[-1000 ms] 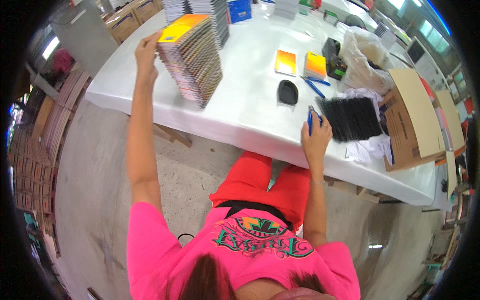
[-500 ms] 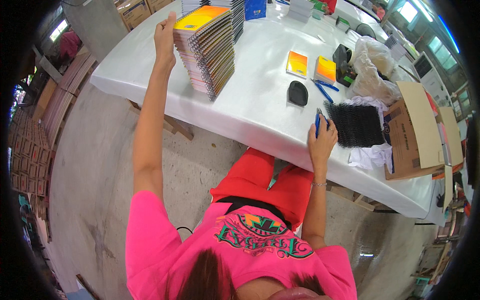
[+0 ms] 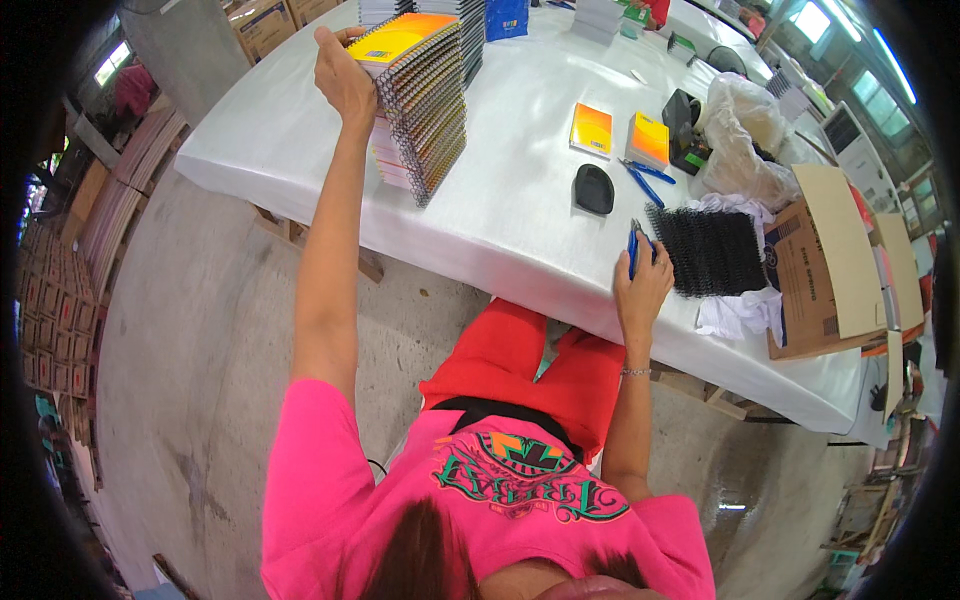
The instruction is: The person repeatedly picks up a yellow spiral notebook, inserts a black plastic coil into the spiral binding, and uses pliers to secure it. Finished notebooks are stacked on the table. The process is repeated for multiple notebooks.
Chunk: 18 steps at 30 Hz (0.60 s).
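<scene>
A tall stack of spiral notebooks with yellow-orange covers stands near the table's front edge at the left. My left hand is closed round its upper left corner, the fingers partly hidden behind the notebooks. On the right, my right hand rests on the table, closed round blue-handled pliers whose jaws point away from me. Right beside those fingers lies a pile of black wire spirals. Farther off are a second blue-handled pair of pliers and a black rounded object.
Two small orange-yellow notebooks lie mid-table. A clear plastic bag and an open cardboard box stand at the right, with white crumpled paper by the box. More spiral-bound stacks and a blue packet are at the back.
My left hand has shifted right and nearer along the notebook stack, its wrist now bent and fingers over the top corner. The right hand with the pliers has hardly moved.
</scene>
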Each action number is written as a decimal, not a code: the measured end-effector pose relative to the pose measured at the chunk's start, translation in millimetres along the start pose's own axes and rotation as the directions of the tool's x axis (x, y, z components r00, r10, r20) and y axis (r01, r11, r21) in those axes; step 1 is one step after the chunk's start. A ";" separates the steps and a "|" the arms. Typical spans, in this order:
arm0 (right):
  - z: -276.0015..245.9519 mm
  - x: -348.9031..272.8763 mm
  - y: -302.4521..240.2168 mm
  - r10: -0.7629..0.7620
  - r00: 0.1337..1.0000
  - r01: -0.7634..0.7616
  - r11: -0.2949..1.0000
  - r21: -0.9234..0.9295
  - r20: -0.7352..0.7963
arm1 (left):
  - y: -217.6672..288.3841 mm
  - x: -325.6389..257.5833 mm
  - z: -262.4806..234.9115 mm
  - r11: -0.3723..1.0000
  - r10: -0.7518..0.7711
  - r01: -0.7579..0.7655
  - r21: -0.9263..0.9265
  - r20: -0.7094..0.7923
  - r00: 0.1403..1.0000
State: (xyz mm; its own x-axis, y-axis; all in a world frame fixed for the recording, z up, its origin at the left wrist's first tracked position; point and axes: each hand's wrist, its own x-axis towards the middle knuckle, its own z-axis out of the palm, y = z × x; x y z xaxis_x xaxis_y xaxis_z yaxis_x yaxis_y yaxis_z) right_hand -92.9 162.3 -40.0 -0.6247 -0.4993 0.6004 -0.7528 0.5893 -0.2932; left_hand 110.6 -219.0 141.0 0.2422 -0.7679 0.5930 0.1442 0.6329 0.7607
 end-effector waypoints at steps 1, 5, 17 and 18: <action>0.6 1.5 0.5 -0.009 1.000 0.009 1.000 0.003 -0.014 | 0.1 0.6 1.3 1.000 -0.012 0.012 0.001 -0.004 1.000; -5.2 1.3 -6.0 -0.019 1.000 0.019 1.000 0.010 -0.018 | -3.0 1.6 -0.5 1.000 -0.025 0.025 -0.011 0.005 1.000; 0.1 -1.0 -2.7 0.000 1.000 0.000 1.000 0.009 -0.002 | 2.4 12.4 -23.4 0.999 0.050 -0.050 -0.010 0.046 0.998; 0.1 -0.4 -2.0 -0.002 1.000 0.002 1.000 0.003 -0.006 | 19.6 6.6 -25.3 0.991 0.131 -0.131 0.007 0.001 0.991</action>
State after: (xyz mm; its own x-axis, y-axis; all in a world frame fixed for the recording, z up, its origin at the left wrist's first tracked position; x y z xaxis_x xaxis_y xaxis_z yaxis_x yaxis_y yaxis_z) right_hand -91.1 161.3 -39.7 -0.6219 -0.4963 0.6057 -0.7547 0.5862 -0.2945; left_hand 139.3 -209.2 153.1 0.2581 -0.6788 0.6875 0.1044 0.7270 0.6786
